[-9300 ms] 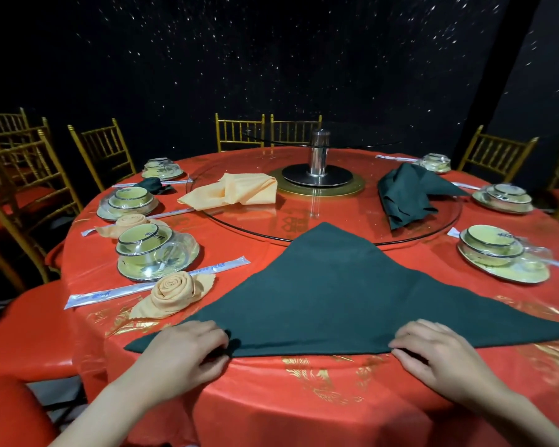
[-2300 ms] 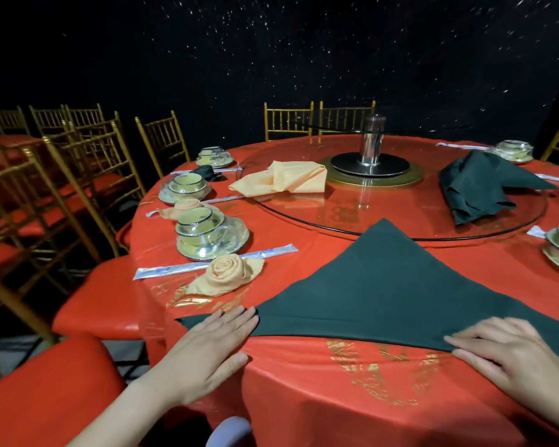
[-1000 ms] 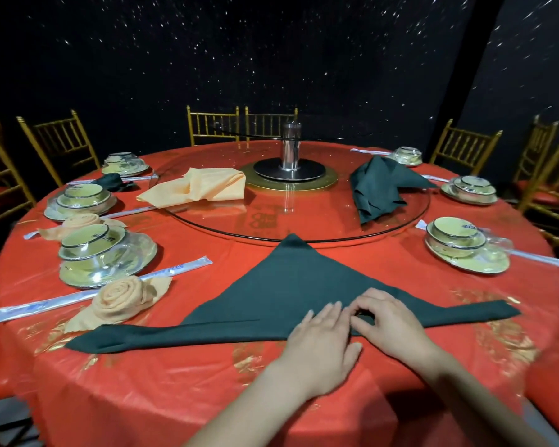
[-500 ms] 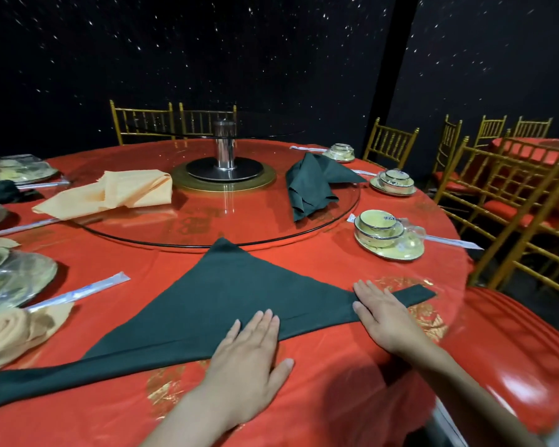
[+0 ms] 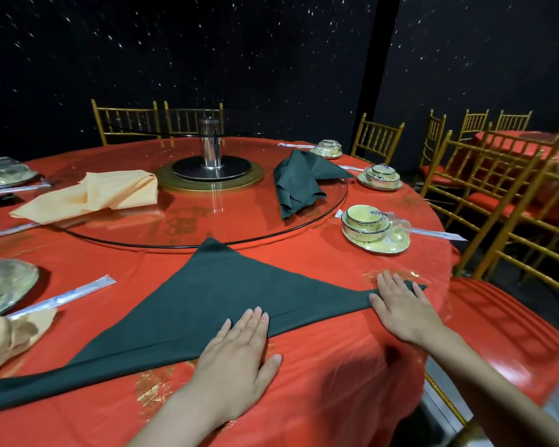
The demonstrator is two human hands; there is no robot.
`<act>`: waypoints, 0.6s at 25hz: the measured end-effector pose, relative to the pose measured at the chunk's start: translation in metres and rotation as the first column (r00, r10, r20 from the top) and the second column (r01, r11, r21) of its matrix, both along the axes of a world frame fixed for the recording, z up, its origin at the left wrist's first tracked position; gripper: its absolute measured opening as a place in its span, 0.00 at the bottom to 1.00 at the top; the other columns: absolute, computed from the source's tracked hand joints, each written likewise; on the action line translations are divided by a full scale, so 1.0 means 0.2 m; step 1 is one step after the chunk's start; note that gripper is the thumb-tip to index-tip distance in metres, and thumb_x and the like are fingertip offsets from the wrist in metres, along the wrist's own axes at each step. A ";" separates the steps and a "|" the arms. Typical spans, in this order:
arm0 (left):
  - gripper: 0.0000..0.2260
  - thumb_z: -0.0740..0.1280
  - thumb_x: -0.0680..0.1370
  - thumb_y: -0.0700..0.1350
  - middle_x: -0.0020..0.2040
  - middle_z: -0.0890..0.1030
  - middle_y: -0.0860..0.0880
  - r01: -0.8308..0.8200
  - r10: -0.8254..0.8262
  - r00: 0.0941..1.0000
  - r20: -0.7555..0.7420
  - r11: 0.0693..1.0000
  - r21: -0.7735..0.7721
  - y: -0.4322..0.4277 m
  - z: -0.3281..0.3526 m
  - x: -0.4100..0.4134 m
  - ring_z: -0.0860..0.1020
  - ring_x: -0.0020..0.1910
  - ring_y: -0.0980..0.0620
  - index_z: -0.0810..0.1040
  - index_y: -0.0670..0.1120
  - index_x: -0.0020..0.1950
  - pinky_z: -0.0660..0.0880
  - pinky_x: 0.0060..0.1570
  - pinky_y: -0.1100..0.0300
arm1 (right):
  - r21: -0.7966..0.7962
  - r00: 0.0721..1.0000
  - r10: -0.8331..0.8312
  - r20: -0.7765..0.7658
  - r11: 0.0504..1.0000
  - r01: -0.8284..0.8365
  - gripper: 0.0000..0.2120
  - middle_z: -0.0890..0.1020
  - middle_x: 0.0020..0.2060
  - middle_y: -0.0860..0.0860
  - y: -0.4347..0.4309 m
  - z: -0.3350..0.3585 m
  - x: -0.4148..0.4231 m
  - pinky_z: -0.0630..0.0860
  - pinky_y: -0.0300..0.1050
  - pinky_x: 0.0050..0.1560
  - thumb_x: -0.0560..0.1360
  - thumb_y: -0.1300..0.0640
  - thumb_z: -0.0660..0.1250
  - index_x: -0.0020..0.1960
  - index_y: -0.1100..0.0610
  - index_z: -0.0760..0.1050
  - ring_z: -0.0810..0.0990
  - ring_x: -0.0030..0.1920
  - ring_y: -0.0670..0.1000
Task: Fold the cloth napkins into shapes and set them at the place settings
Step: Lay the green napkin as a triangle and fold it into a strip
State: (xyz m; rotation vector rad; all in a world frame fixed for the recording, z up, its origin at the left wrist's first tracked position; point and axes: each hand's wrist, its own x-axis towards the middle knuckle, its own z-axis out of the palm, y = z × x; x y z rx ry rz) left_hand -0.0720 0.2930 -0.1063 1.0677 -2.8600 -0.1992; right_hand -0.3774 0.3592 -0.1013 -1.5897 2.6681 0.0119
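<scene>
A dark green napkin (image 5: pixel 207 295) lies flat as a wide triangle on the red tablecloth (image 5: pixel 320 262), its apex touching the glass turntable's rim. My left hand (image 5: pixel 239 359) rests flat, fingers spread, on the folded near edge around its middle. My right hand (image 5: pixel 400 308) presses flat on the napkin's right tip. Neither hand grips the cloth. A peach napkin rolled into a rose (image 5: pixel 4 333) sits at the left place setting. Loose peach (image 5: pixel 91 195) and green (image 5: pixel 297 182) napkins lie on the turntable.
The glass turntable (image 5: pixel 207 227) with a metal hub (image 5: pixel 211 153) fills the table's middle. Stacked bowl-and-plate settings (image 5: pixel 371 230) and wrapped chopsticks (image 5: pixel 62 298) ring the edge. Gold chairs (image 5: pixel 504 195) stand close on the right; a red seat (image 5: pixel 497 317) is beside the table.
The near edge has been folded up into a narrow band. Both hands slid along it; my right hand has moved out onto the right tip, and the view has turned right.
</scene>
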 end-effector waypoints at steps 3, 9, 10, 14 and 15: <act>0.42 0.29 0.69 0.70 0.78 0.42 0.52 -0.010 0.010 1.000 -0.006 1.000 -0.007 0.01 0.01 0.00 0.37 0.74 0.59 0.42 0.48 0.78 0.35 0.69 0.60 | -0.144 0.985 0.166 -0.037 0.975 -0.170 0.38 0.47 0.77 0.52 -0.05 0.06 0.23 0.40 0.48 0.75 0.73 0.39 0.31 0.77 0.57 0.46 0.43 0.76 0.50; 0.35 0.42 0.76 0.63 0.78 0.45 0.48 0.017 -0.016 0.996 -0.084 1.000 0.013 -0.01 0.01 0.00 0.43 0.76 0.54 0.45 0.46 0.78 0.39 0.72 0.59 | -0.165 0.781 0.623 0.045 0.776 -0.609 0.41 0.45 0.75 0.46 -0.11 0.02 0.74 0.32 0.35 0.70 0.68 0.39 0.30 0.77 0.55 0.46 0.36 0.72 0.40; 0.32 0.46 0.78 0.60 0.78 0.46 0.46 0.033 -0.031 0.993 -0.116 0.999 0.017 -0.02 0.01 0.02 0.43 0.76 0.53 0.47 0.44 0.78 0.39 0.72 0.61 | -0.159 0.780 0.622 0.062 0.778 -0.608 0.42 0.46 0.76 0.47 -0.11 0.01 0.74 0.31 0.33 0.68 0.67 0.39 0.29 0.77 0.55 0.46 0.36 0.71 0.39; 0.24 0.49 0.82 0.53 0.76 0.57 0.46 0.068 -0.073 0.969 -0.237 0.997 -0.032 -0.08 -0.01 0.28 0.55 0.75 0.52 0.61 0.42 0.74 0.46 0.72 0.64 | -0.119 0.780 0.624 0.050 0.779 -0.616 0.43 0.46 0.76 0.47 -0.13 -0.03 0.71 0.32 0.32 0.68 0.67 0.38 0.29 0.77 0.55 0.46 0.35 0.70 0.38; 0.26 0.46 0.82 0.55 0.73 0.65 0.45 0.044 -0.054 0.967 -0.250 0.998 -0.046 -0.09 -0.02 0.36 0.64 0.72 0.51 0.68 0.42 0.71 0.53 0.71 0.61 | -0.110 0.779 0.625 0.050 0.778 -0.618 0.42 0.45 0.76 0.46 -0.13 -0.04 0.72 0.32 0.32 0.68 0.67 0.38 0.29 0.77 0.54 0.45 0.35 0.71 0.38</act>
